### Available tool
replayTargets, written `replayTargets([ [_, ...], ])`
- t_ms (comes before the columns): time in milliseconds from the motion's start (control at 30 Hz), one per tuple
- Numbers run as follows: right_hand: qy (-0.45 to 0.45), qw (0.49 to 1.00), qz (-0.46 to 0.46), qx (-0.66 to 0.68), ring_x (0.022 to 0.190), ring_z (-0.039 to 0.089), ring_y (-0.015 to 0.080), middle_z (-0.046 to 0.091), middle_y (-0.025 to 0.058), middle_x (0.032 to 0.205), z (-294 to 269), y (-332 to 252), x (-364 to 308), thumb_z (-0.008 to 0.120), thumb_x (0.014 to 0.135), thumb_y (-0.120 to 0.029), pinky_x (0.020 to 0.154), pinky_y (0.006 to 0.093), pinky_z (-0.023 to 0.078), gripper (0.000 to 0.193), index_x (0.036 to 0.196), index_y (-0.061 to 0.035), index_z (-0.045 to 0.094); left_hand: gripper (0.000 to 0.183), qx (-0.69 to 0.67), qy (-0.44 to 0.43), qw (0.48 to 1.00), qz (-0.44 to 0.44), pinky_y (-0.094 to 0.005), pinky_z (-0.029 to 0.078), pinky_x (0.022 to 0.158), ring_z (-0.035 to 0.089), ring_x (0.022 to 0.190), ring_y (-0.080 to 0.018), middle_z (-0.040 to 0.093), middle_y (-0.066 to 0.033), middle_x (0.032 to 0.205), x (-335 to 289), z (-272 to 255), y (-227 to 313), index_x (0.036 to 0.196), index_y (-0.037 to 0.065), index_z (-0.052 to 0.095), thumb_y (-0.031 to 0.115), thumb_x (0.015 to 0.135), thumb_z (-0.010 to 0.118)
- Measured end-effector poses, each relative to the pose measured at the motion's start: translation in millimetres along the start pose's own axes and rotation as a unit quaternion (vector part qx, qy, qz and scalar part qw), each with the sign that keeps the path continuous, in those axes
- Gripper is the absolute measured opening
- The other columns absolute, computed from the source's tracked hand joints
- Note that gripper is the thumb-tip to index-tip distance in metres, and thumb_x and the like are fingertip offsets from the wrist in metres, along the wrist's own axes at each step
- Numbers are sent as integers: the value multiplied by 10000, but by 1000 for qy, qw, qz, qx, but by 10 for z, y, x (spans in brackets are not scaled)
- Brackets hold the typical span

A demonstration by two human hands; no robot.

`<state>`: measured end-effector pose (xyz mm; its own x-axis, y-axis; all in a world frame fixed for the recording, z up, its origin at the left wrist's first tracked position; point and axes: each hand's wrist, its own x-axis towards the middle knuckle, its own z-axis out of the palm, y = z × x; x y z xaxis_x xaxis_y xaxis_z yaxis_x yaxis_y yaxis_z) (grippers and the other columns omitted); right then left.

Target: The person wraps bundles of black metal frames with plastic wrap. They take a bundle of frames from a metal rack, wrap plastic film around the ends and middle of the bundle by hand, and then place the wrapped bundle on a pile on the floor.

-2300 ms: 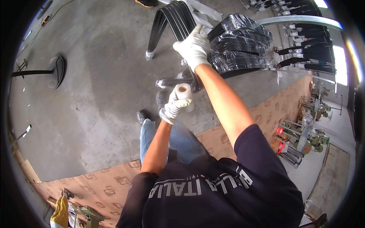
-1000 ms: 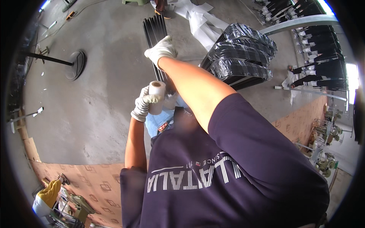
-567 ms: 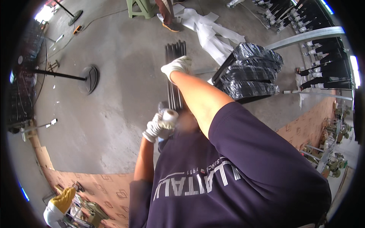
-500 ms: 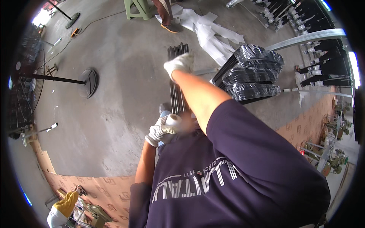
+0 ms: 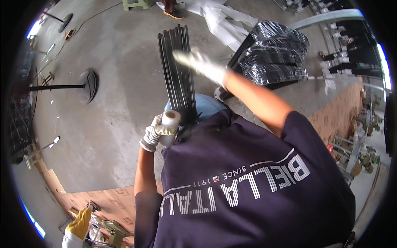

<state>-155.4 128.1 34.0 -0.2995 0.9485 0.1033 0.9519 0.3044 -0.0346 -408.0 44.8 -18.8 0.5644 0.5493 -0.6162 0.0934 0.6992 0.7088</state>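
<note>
A white-gloved hand, my left hand (image 5: 154, 134), is closed around a roll of clear plastic film (image 5: 170, 119), whose hollow core faces up. Beside the roll stands a bundle of black metal tubes (image 5: 177, 74), side by side, with rounded far ends. Their near ends run down against my body, and what holds them there is hidden. My right hand (image 5: 200, 65), also gloved and smeared by motion, is over the right side of the bundle with its fingers stretched out and thumb apart. Whether it touches the tubes I cannot tell.
To the right lies a stack of black bundles wrapped in shiny film (image 5: 275, 51). White sheeting (image 5: 219, 20) is strewn on the floor ahead, near another person's foot (image 5: 173, 15). A round-based stand (image 5: 88, 87) is at the left. A curved metal rail (image 5: 326, 18) runs behind the stack.
My right hand has opened out and its forearm has swung right. The tubes appear larger and tilt further left. My left hand with the film roll has shifted slightly left and up in view.
</note>
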Motion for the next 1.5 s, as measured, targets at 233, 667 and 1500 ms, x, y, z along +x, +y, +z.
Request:
replayTargets([
  [233, -32, 885, -439, 149, 1281, 354, 252, 394, 85, 1362, 51, -342, -812, 361, 876, -170, 1074, 544, 165, 450, 1325, -136, 361, 729, -212, -151, 963, 65, -369, 506, 778, 608, 843, -261, 608, -142, 958, 72, -50, -331, 1189, -11, 458, 143, 526, 720],
  [667, -64, 810, -582, 35, 806, 533, 212, 545, 39, 820, 277, -485, -576, 504, 728, -206, 828, 396, 393, 234, 942, -129, 563, 539, -88, -34, 962, 258, -294, 471, 765, 583, 812, -161, 615, -61, 882, 282, -475, -653, 1018, 11, 572, 204, 545, 742],
  [1500, -328, 693, 80, 637, 1160, 469, 195, 502, 110, 1211, -201, -152, -1250, 690, 765, -161, 994, 347, 366, 516, 1202, -39, 443, 487, 209, 324, 868, 313, -371, 474, 748, 590, 876, -315, 590, -156, 974, 251, 1477, -611, 1113, 68, 482, 234, 722, 720],
])
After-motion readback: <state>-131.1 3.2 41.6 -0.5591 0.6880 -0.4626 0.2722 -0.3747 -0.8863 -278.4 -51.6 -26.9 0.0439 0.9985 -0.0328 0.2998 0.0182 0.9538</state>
